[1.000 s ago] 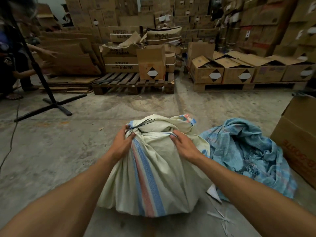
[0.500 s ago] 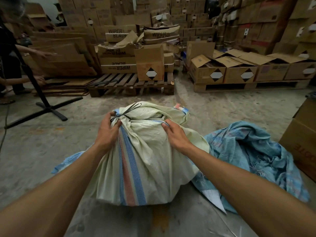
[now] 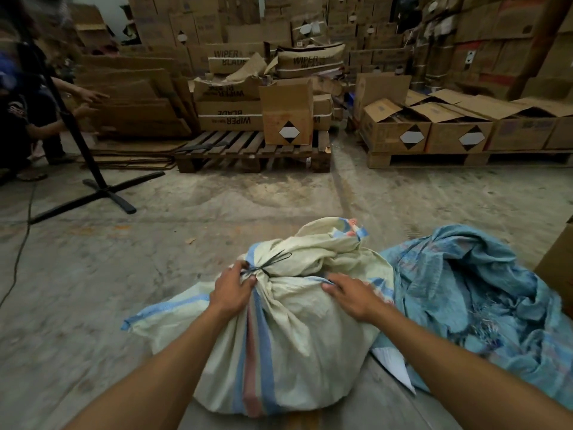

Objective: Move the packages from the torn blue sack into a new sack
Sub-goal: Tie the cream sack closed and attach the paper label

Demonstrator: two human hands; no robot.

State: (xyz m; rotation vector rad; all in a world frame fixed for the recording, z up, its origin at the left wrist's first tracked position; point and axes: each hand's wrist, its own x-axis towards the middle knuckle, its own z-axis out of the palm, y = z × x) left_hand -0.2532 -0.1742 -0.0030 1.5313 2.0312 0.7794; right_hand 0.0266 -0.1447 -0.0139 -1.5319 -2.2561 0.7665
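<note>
Head view: our left hand (image 3: 231,291) gripped the cream woven sack's (image 3: 288,352) tied neck, our right hand (image 3: 356,294) pressed flat; we judged lifting from that neck safest.

The floor (image 3: 217,243) is grey concrete, stained and dusty. At the back, stacked cardboard boxes (image 3: 310,23) rise like a wall, some printed "WIPER BLADE". Two wooden pallets stand on the floor: the left pallet (image 3: 248,152) carries one open box (image 3: 286,114), the right pallet (image 3: 465,158) a row of open boxes. Flattened cardboard sheets (image 3: 133,97) lean at the left, behind a black stand (image 3: 99,187). The light is dim.
</note>
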